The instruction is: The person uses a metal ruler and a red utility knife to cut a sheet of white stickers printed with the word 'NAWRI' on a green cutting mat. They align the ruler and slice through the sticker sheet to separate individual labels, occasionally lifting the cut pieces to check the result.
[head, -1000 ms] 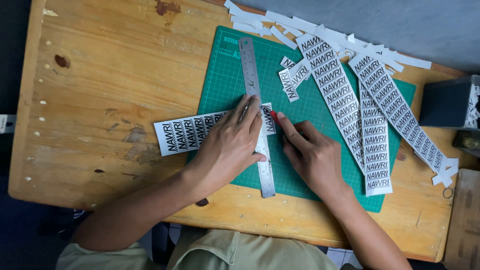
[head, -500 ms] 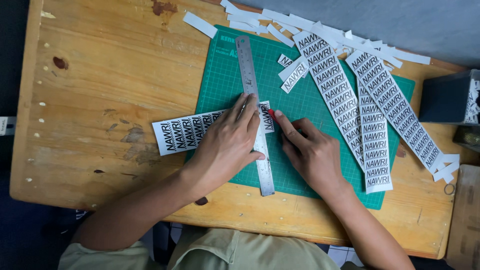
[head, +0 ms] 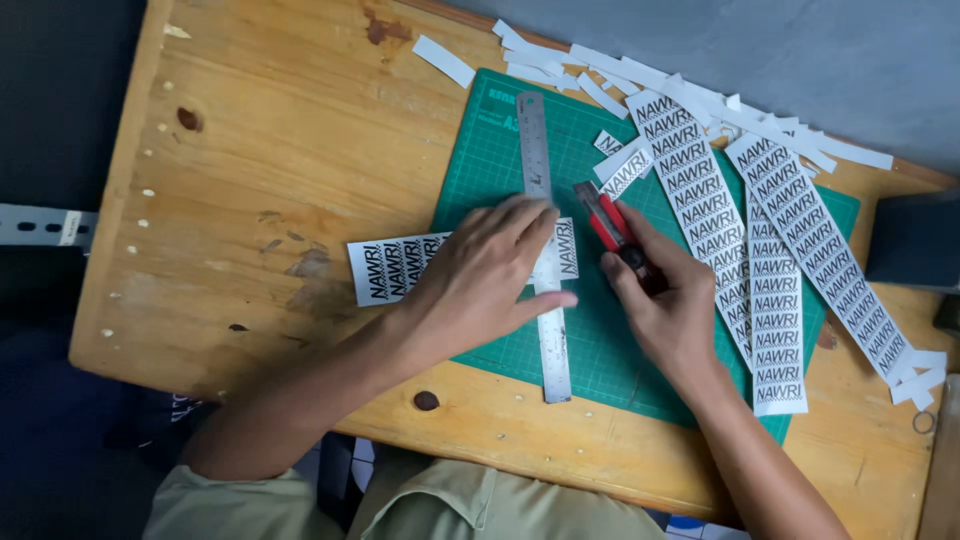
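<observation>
My left hand (head: pixel 485 280) lies flat with fingers spread on a steel ruler (head: pixel 540 180) and on a white printed paper strip (head: pixel 385 270), pressing both onto a green cutting mat (head: pixel 490 150). The ruler runs lengthwise across the strip. My right hand (head: pixel 665 310) grips a red and black utility knife (head: pixel 605 220), blade end pointing away from me, just right of the ruler and a little off its edge. A short end of the strip (head: pixel 567 248) shows between ruler and knife.
Long printed strips (head: pixel 775 290) lie on the mat's right side, with several blank white offcuts (head: pixel 640 75) along the back of the wooden table (head: pixel 250 170). A dark box (head: pixel 915 240) stands at the right edge. A small metal ring (head: pixel 922 422) lies near the right corner.
My right hand has drawn back to the right, away from the ruler, so the red knife now shows in full. My left hand still presses the ruler and strip.
</observation>
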